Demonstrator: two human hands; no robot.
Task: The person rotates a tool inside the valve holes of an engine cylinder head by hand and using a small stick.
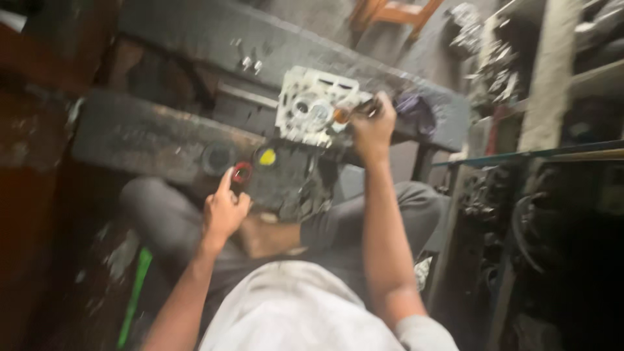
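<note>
While the right hand (372,123) grips what seems a screwdriver (351,112) against the white housing (312,107) at the bench's (149,140) far edge, the left hand (224,208), forefinger out, touches a red ring (242,173), work unfinished.

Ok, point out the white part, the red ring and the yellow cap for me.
White part (312,107): head view, on its pale face, left of the right hand.
Red ring (242,173): head view, on its rim, at the left hand's fingertips.
Yellow cap (267,156): head view, on its top.

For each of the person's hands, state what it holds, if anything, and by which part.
Right hand: a tool with an orange handle, gripped at the handle. Left hand: holds nothing clearly; its finger touches a small red ring.
</note>
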